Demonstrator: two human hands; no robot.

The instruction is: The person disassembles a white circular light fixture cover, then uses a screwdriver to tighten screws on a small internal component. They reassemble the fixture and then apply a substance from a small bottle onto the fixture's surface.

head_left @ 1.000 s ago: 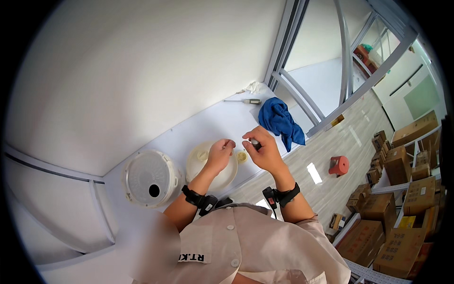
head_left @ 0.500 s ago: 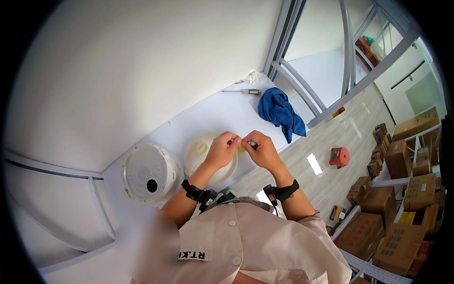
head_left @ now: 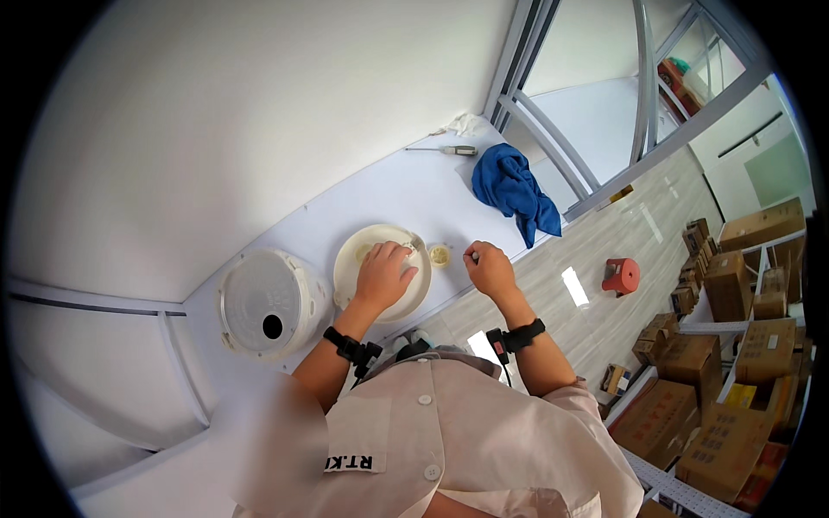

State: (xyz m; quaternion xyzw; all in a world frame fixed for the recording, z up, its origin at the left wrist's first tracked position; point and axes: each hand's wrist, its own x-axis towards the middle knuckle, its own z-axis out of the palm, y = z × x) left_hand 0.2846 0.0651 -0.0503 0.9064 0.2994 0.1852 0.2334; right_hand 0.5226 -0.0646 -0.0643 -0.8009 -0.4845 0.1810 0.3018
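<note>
My left hand (head_left: 382, 274) is over a round cream lid or shallow basin (head_left: 356, 250). Its thumb stands apart from its fingers, and the fingertips reach the far right part of the rim. My right hand (head_left: 490, 269) is held off to the right, fingers curled around a small greyish thing mostly hidden in the grip. Between the two hands a small round yellowish cap or dish (head_left: 439, 255) lies on the white tabletop (head_left: 380, 194). To the left stands a white bucket (head_left: 263, 302), its lid pierced by a dark round hole.
Toward the back lie a screwdriver (head_left: 458, 150), a blue cloth (head_left: 511, 190) and a crumpled white cloth (head_left: 466, 126). A wall (head_left: 259, 129) borders the table. On the floor at right are a red stool (head_left: 620, 275) and shelves with cardboard boxes (head_left: 691, 371).
My hands, close together over the small yellowish cap before, have parted. The left moved left onto the cream lid; the right drew away to the right, uncovering the cap.
</note>
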